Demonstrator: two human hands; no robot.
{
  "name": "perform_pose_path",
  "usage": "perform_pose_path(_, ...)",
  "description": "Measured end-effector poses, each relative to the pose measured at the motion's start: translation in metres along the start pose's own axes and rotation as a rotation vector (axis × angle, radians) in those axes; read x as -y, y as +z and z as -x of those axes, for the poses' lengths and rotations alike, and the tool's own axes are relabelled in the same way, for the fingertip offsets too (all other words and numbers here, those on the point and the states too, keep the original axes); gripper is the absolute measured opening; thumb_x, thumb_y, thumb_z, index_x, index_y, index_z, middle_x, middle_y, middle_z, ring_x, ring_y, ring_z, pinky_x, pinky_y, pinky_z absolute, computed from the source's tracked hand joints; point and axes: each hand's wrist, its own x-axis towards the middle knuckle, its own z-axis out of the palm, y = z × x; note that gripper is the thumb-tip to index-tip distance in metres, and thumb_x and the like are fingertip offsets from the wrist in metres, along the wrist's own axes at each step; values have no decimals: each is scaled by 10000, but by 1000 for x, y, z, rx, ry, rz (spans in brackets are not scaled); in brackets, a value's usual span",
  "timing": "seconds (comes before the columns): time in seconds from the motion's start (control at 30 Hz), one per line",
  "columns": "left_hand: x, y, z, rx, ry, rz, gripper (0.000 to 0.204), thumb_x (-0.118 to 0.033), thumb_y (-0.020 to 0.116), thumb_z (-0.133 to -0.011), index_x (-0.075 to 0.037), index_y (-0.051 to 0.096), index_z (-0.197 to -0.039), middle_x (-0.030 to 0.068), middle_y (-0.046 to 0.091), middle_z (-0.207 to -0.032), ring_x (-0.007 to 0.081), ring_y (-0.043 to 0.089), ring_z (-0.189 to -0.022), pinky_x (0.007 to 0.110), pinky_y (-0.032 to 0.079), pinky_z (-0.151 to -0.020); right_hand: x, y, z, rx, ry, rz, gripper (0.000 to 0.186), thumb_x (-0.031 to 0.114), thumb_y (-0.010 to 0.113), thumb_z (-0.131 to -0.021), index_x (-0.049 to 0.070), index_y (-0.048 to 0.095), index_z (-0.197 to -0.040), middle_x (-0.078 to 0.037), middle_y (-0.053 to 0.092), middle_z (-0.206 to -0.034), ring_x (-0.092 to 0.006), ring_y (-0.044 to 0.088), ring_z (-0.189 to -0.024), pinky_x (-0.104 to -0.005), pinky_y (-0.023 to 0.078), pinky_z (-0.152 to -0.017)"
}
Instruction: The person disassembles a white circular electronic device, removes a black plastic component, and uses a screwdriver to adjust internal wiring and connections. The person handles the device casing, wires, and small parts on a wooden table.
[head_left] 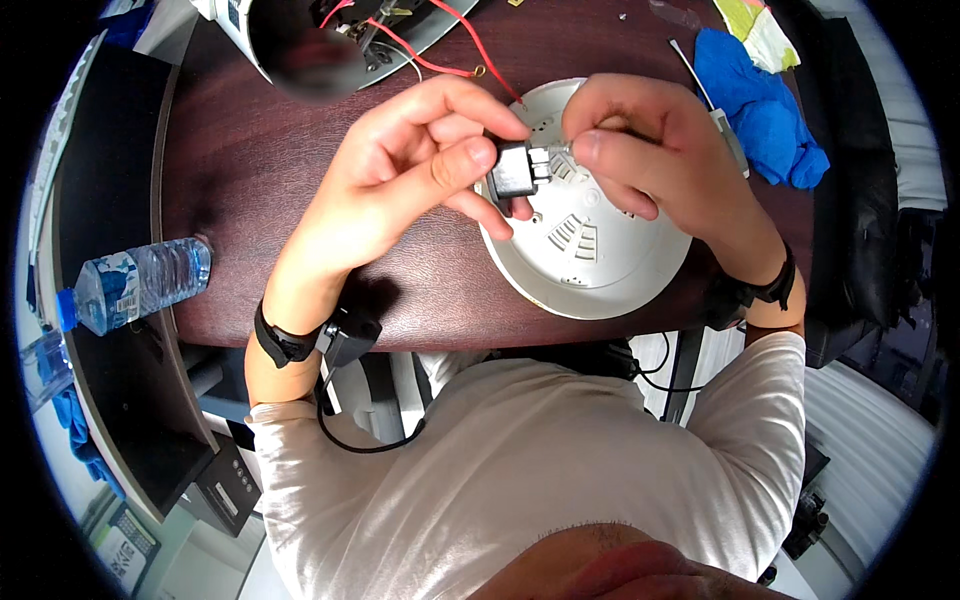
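Left hand (405, 170) has the block (513, 172) pinched by the base's (615, 275) left rim; right hand's (655, 150) fingertips are close together, can't tell on what. I'd keep the prongs (541, 165) straight.

Head cam, left of the pair: wide fisheye, upright, looked down from above the wearer's shirt (560, 450), which filled the lower middle. Range was close: left hand (405, 165) and right hand (668, 145) sat above frame centre, over the table (420, 285). Straight edges bowed toward the rim.
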Motion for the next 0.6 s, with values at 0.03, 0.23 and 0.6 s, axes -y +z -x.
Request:
perform_pose_path(0.03,0,1,0,-2,25,-28,216,-78,515,-984,45,538,-1161,120,643,-996,191,676,-870,311,606,-705,1,-2,-1,30,22,-40,94,79,521,-917,4,559,-874,34,452,-532,-13,354,-413,-196,259,-417)
perform_pose_path(0.23,3,2,2,35,110,-134,217,-34,535,-966,38,545,-1171,91,611,-1060,139,628,-917,274,574,-747,6,-7,-2,167,182,-123,156,133,502,-925,-13,544,-889,33,414,-482,-19,318,-386,-210,238,-398)
perform_pose_path(0.6,4,-1,-1,56,208,-269,329,65,594,-895,47,526,-1217,122,599,-1137,150,589,-1020,288,504,-902,8,-15,-1,235,306,-218,172,149,525,-921,-20,550,-902,47,376,-472,-22,292,-379,-224,221,-395)
